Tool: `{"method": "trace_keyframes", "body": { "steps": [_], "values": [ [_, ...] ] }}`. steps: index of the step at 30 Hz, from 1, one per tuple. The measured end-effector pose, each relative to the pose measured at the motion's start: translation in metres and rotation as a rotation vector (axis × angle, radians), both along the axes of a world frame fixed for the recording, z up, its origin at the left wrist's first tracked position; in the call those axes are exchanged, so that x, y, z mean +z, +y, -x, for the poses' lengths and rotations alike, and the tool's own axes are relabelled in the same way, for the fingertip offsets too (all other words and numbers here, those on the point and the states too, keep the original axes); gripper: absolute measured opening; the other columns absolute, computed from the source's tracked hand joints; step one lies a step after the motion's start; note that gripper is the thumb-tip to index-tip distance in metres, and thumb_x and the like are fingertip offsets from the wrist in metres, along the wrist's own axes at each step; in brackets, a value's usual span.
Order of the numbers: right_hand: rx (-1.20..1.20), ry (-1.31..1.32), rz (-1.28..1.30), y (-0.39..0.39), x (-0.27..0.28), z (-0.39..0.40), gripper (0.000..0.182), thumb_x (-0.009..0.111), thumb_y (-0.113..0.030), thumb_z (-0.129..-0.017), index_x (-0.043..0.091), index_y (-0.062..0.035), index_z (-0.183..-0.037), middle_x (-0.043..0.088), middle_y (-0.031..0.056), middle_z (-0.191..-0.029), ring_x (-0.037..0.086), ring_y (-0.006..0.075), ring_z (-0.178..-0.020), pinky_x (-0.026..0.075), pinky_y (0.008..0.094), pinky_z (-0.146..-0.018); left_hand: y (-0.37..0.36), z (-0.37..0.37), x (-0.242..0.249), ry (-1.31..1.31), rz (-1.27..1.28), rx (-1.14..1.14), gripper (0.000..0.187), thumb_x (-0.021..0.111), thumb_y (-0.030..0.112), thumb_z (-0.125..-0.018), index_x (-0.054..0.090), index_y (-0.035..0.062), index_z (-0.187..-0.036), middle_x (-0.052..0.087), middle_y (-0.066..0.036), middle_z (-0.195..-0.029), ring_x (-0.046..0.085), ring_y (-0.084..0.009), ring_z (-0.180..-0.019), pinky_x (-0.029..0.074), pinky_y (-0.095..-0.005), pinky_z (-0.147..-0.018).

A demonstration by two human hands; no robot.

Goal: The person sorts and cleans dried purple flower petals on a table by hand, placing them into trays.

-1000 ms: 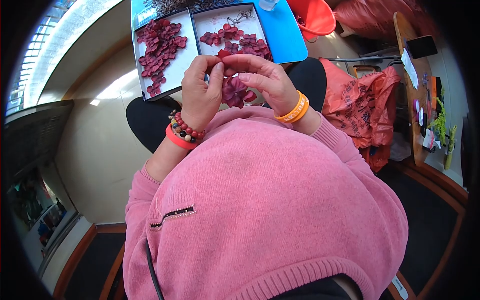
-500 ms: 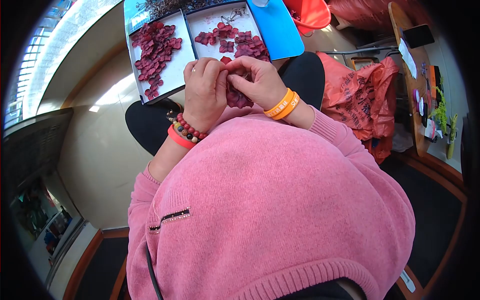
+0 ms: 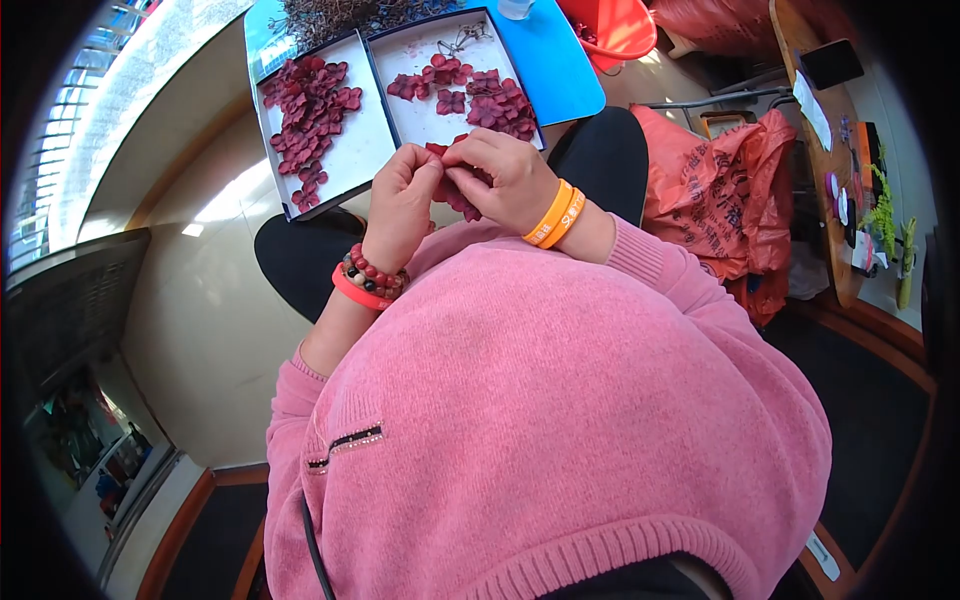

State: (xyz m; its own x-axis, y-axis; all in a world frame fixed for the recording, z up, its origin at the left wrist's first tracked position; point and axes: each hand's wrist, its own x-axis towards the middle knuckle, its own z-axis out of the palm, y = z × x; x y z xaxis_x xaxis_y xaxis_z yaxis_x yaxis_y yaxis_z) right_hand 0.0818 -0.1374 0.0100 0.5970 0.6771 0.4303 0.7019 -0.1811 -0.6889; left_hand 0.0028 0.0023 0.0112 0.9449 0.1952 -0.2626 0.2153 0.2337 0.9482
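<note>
Just above my lap, my left hand (image 3: 393,208) and my right hand (image 3: 515,186) meet with bent, pinching fingers. Between them is a dark red flower (image 3: 459,204) with fabric-like petals, partly covered by my right fingers. My left thumb and fingertips pinch at its upper edge; exactly which petal they hold is hidden. Ahead of my hands, a white-lined shallow tray (image 3: 366,152) has two compartments. Several dark red flower heads (image 3: 308,130) lie in a long heap on the left side. More flower heads (image 3: 498,102) and thin bare stems (image 3: 463,40) are on the right side.
The tray rests on a blue table (image 3: 568,75). Behind it lies a bundle of dry brown stems (image 3: 350,17), near a clear cup (image 3: 516,8). To the right stand a red basin (image 3: 622,32) and red plastic bags (image 3: 715,190).
Both hands have come slightly lower, towards my body. My left hand has turned and its fingers have shifted on the flower. The view has tilted slightly.
</note>
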Motion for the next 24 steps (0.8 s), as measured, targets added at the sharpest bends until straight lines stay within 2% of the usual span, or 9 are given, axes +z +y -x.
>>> {"method": "trace_keyframes", "body": {
  "steps": [2,4,8,11,16,20,21,22,24],
  "values": [
    [0.023,-0.039,0.008,0.0,-0.004,-0.002,0.008,0.062,-0.005,-0.077,0.061,-0.0015,-0.084,0.059,0.0107,-0.079,0.061,0.0247,-0.066,0.05,0.0305,-0.058,0.002,0.001,0.002,0.099,-0.018,0.022,0.014,0.049,0.014,-0.093,0.054,0.0018,-0.088,0.055,0.0,-0.076,0.05,-0.006,-0.068,0.042,-0.0206,-0.064],
    [0.008,-0.043,0.024,-0.001,-0.007,-0.003,0.007,0.062,-0.005,-0.077,0.06,-0.0014,-0.083,0.057,0.0105,-0.078,0.061,0.0252,-0.065,0.05,0.0308,-0.057,0.0,0.0,-0.002,0.048,-0.057,0.015,0.013,0.049,0.013,-0.093,0.054,0.0014,-0.089,0.055,0.0,-0.078,0.051,-0.0063,-0.068,0.042,-0.0206,-0.065],
    [-0.033,0.166,0.059,-0.004,-0.011,-0.004,0.006,0.06,-0.005,-0.077,0.059,-0.0012,-0.081,0.055,0.0098,-0.076,0.061,0.0231,-0.066,0.049,0.0312,-0.058,-0.007,-0.005,-0.021,-0.053,-0.029,0.031,0.011,0.05,0.01,-0.092,0.053,0.0003,-0.091,0.055,-0.001,-0.083,0.051,-0.0066,-0.069,0.043,-0.0208,-0.064],
    [-0.062,0.325,0.085,-0.008,-0.019,-0.004,0.007,0.06,-0.006,-0.075,0.059,-0.0011,-0.08,0.054,0.0093,-0.075,0.06,0.0211,-0.065,0.048,0.0307,-0.059,-0.01,-0.01,-0.032,-0.058,-0.148,-0.005,0.007,0.05,0.007,-0.091,0.05,0.0005,-0.091,0.052,-0.003,-0.08,0.053,-0.0094,-0.067,0.044,-0.0217,-0.055],
    [-0.136,0.424,0.119,-0.02,-0.025,-0.011,0.009,0.06,-0.01,-0.074,0.057,-0.0015,-0.077,0.054,0.0087,-0.074,0.057,0.0201,-0.065,0.046,0.0304,-0.061,-0.007,-0.026,-0.04,-0.012,-0.233,-0.177,0.009,0.052,0.008,-0.09,0.054,-0.0004,-0.093,0.056,-0.003,-0.083,0.054,-0.0082,-0.07,0.045,-0.022,-0.061],
    [-0.187,0.438,0.123,-0.027,-0.032,-0.018,0.009,0.058,-0.012,-0.071,0.055,-0.0028,-0.072,0.054,0.0112,-0.073,0.057,0.0272,-0.067,0.047,0.0365,-0.062,0.01,-0.059,-0.087,-0.048,-0.502,-0.134,0.011,0.054,0.009,-0.088,0.056,-0.0011,-0.09,0.058,-0.003,-0.081,0.055,-0.0085,-0.071,0.046,-0.0229,-0.064],
    [-0.197,0.437,0.138,-0.029,-0.034,-0.018,0.009,0.057,-0.011,-0.071,0.054,-0.0028,-0.072,0.054,0.0112,-0.072,0.057,0.0273,-0.067,0.046,0.0366,-0.062,0.012,-0.069,-0.087,0.049,-0.529,-0.099,0.013,0.056,0.011,-0.086,0.058,-0.0015,-0.089,0.059,-0.003,-0.077,0.056,-0.0097,-0.072,0.046,-0.0248,-0.066],
    [-0.208,0.437,0.154,-0.031,-0.035,-0.019,0.009,0.057,-0.011,-0.071,0.054,-0.0027,-0.072,0.054,0.0112,-0.072,0.057,0.0274,-0.067,0.046,0.0366,-0.062,0.016,-0.08,-0.097,0.084,-0.611,-0.044,0.016,0.057,0.013,-0.081,0.058,-0.0026,-0.084,0.06,-0.013,-0.076,0.06,-0.0216,-0.073,0.047,-0.0329,-0.066],
    [-0.207,0.427,0.162,-0.033,-0.035,-0.019,0.008,0.056,-0.01,-0.071,0.053,-0.0029,-0.072,0.054,0.0112,-0.072,0.057,0.0276,-0.067,0.046,0.037,-0.062,0.023,-0.098,-0.121,0.027,-0.874,-0.014,0.017,0.055,0.014,-0.08,0.058,-0.002,-0.084,0.062,-0.016,-0.079,0.061,-0.0305,-0.076,0.048,-0.0394,-0.068]
  ]
}}
